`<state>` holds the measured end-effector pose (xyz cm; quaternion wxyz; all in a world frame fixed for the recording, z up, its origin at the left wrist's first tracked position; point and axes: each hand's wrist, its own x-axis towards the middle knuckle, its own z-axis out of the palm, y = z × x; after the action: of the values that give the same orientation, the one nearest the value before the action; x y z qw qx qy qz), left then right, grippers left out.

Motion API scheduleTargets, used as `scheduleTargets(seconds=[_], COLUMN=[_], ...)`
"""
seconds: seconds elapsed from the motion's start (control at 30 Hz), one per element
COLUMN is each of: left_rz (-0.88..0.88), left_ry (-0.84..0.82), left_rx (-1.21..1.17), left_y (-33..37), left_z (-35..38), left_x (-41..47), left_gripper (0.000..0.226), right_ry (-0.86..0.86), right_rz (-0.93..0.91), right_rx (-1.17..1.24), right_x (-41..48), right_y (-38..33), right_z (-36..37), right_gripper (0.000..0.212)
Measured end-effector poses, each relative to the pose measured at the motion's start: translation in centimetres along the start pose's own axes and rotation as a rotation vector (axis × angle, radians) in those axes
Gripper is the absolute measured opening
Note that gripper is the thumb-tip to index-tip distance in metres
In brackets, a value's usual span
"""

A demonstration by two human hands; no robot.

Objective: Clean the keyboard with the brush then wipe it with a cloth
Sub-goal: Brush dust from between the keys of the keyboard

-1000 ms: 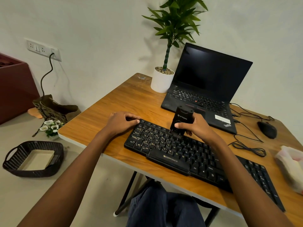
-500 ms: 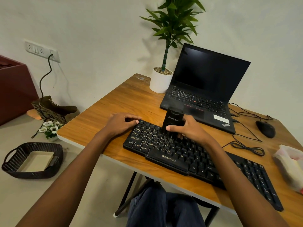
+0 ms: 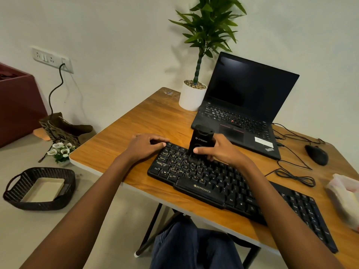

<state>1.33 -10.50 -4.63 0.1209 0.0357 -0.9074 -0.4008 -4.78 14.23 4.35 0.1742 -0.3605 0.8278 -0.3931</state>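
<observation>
Right hand [image 3: 221, 150] gripping brush [image 3: 201, 141], left hand [image 3: 144, 145] flat bracing keyboard [image 3: 209, 179] near desk [image 3: 120, 144] front edge; risks popping keycaps if pressed hard

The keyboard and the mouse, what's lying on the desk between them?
In the head view, a loose black cable lies coiled on the wooden desk between the keyboard and the mouse.

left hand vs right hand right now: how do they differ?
The left hand lies on the far left corner of the keyboard, steadying it; the right hand sits further along the key rows. The left hand grips no tool; the right hand is closed on the upright black brush, bristles down on the keys. Both are bare and touch the keyboard area.
</observation>
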Motion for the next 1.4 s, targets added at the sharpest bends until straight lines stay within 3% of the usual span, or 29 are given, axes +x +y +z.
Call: scheduleTargets(seconds=[0.43,0.63,0.93,1.13,1.4], left_rz=[-0.012,-0.022,-0.028,-0.021,-0.003], left_ry=[0.007,-0.004,0.003,0.006,0.012], left_rx=[0.008,0.023,0.029,0.019,0.003], left_y=[0.2,0.4,0.4,0.6,0.5], left_z=[-0.1,-0.1,0.0,-0.1,-0.2], left_x=[-0.1,-0.1,-0.1,-0.2,-0.3], left_gripper=[0.02,0.029,0.017,0.031,0.015], right_ry=[0.012,-0.005,-0.026,-0.004,-0.022], right_rz=[-0.016,-0.018,-0.024,-0.015,-0.048], right_rx=[0.02,0.033,0.069,0.062,0.068], right_x=[1.4,1.9,2.7,3.5,4.4], right_y=[-0.3,-0.5,-0.7,-1.0,-1.5], right_z=[0.9,1.4,1.5,2.3,2.8], right_gripper=[0.03,0.034,0.035,0.04,0.035])
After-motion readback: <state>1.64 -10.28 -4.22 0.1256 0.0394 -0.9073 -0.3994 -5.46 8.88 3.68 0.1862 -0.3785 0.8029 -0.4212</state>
